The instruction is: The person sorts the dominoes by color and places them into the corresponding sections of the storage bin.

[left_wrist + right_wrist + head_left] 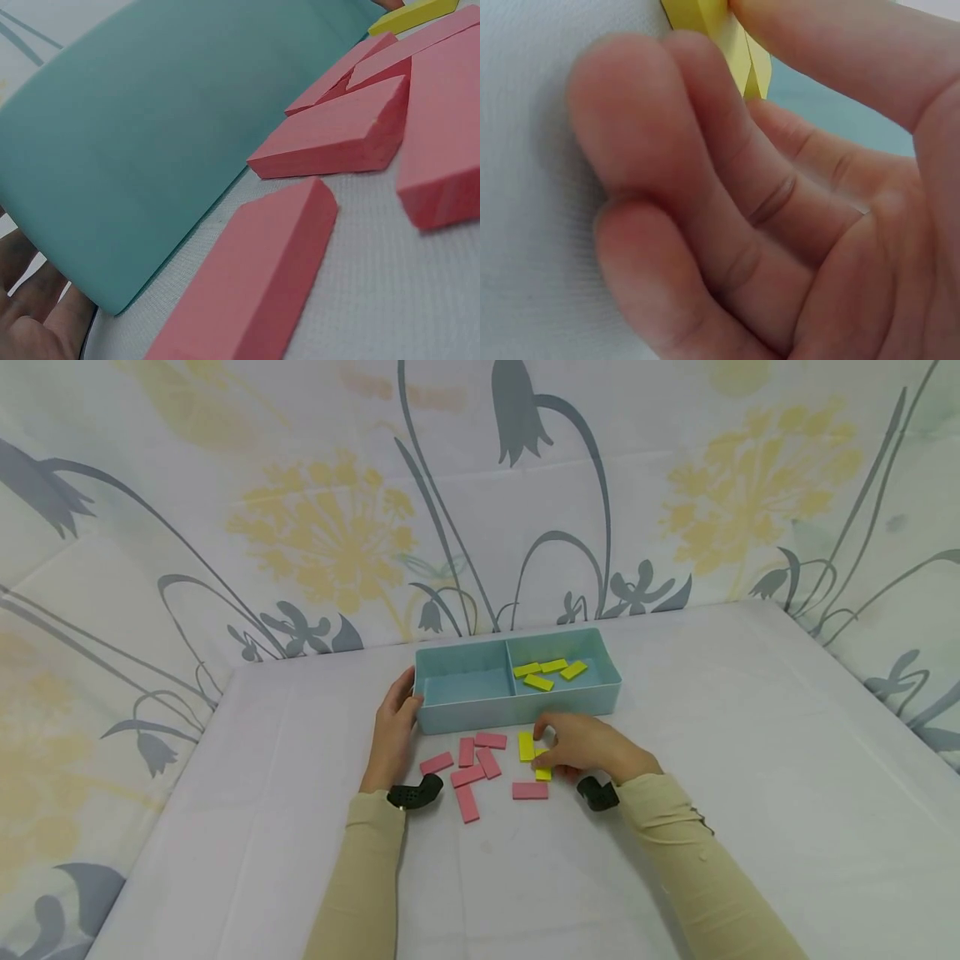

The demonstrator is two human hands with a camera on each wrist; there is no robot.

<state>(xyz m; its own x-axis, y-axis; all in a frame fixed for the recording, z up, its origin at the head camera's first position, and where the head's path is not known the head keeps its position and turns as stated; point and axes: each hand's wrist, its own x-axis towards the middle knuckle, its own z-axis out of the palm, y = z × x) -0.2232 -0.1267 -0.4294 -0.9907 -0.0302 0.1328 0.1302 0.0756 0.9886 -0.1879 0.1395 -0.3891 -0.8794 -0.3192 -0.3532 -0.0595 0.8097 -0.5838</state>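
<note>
My left hand (392, 731) holds the left end of a light blue two-compartment box (480, 717), thumb at the front corner. In the left wrist view, its fingers (45, 300) lie against the box's end. My right hand (588, 745) is low in front of the box's right half, its thumb and a finger pinching a yellow block (543, 772). Just left of that, a second yellow block (526, 746) lies close by. The right wrist view has the thumb against yellow (701, 15) at the top, while the other fingers (630, 112) curl near the cloth.
Several pink blocks (468, 776) lie scattered before the box, between the hands. One pink block (530, 790) sits apart, nearer the right hand. Inside the right compartment are several yellow blocks (538, 682); the left compartment (465, 685) shows its bare floor. White cloth (712, 710) covers the table.
</note>
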